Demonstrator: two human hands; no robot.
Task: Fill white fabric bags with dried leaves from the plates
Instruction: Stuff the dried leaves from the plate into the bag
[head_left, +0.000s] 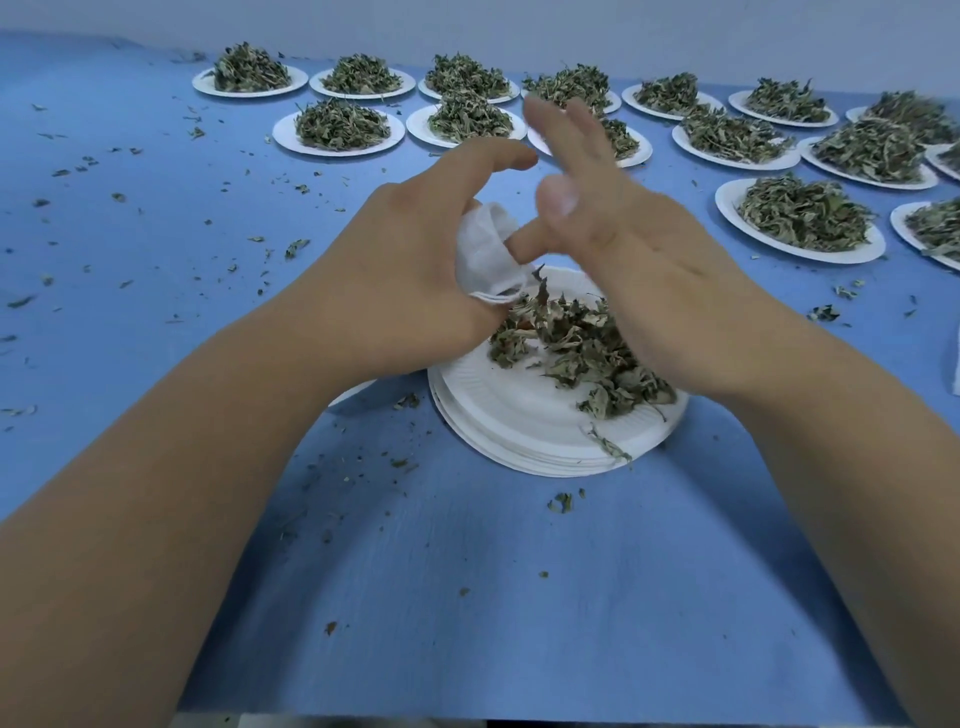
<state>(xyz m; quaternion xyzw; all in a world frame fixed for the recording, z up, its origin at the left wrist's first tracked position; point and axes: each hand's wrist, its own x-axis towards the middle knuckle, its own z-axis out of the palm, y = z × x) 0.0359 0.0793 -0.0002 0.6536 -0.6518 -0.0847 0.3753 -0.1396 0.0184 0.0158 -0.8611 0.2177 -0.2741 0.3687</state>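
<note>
— White fabric, that bag (485, 254)? Where is it, and who has it?

— Bunched in the left hand (410, 260), fingers curled round it, just above the far rim of the nearest plate stack (524, 415). The right hand (618, 228) holds nothing: fingers spread wide, one fingertip poking at the bag's mouth.

— How would it handle?

— Soft and limp, I'd judge, so it collapses unless the mouth is kept open. Best pinched at the rim with the opening spread. The dried leaves (576, 338) on that plate look light and brittle; they would crumble and scatter if squeezed, as the crumbs on the blue bench (467, 597) suggest. Loose pinches, fed in over the plate.

— More leaves?

— Many heaped plates (340, 130) farther back.

— Any labels or writing?

— None that I can see.
</note>
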